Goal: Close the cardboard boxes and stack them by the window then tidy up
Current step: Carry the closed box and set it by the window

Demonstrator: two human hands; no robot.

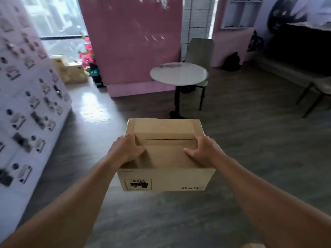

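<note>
Closed cardboard box [165, 154]: carried at arm's length above the floor [232, 140], flaps folded shut, printed side toward the person. Left hand [125, 151] and right hand [202, 149] each grip a top side edge, thumbs on the lid. Destination: box stack [71, 72] under the window [57, 24], far left. Advice: keep level, pass left of the round surface [179, 73], set squarely atop the stack.

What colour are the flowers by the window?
The flowers are bright pink, seen in the head view, beside the window.
</note>
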